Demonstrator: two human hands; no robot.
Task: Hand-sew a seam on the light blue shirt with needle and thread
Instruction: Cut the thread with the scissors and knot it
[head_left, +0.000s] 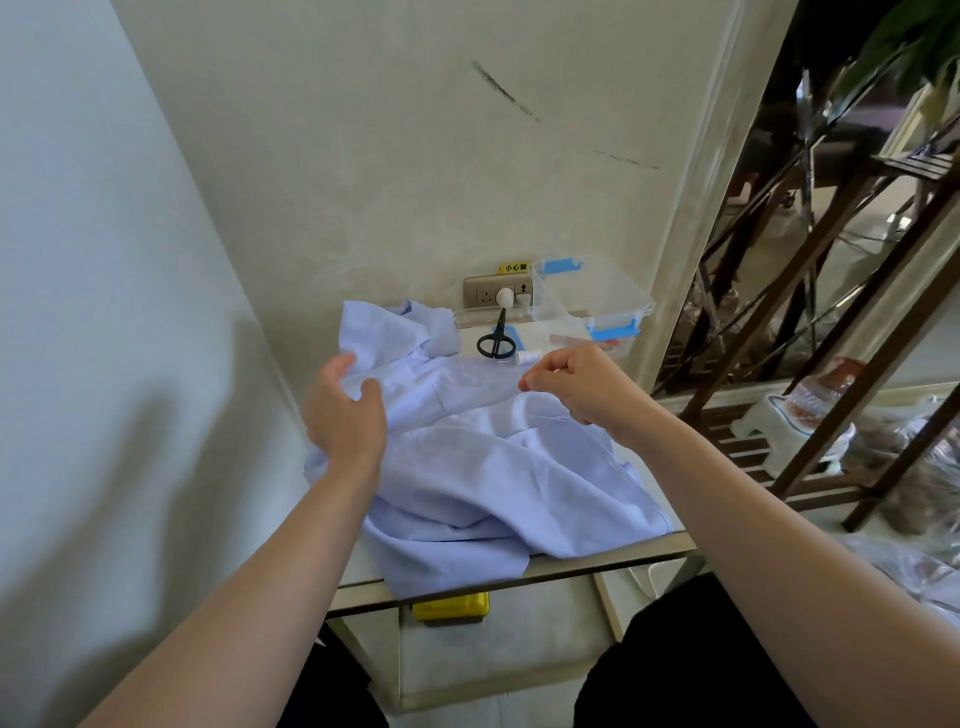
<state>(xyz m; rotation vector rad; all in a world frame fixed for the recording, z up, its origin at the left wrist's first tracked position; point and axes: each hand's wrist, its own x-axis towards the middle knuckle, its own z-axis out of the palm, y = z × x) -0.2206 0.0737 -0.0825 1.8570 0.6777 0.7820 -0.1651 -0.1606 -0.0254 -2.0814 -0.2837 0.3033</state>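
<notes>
Head view: your left hand (345, 410) grips a far fold of the light blue shirt (498, 467) on the worktop (597, 564), right hand (582, 384) pinched closed, contents indiscernible; slack cloth could skew the seam.

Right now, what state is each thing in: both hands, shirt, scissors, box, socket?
Left hand: grips a fold of the shirt.
Right hand: fingertips pinched together; anything held is too small to see.
Shirt: crumpled on the table, one edge hanging over the front.
Scissors: blades shut, lying flat.
Box: open.
Socket: white plug in.
</notes>
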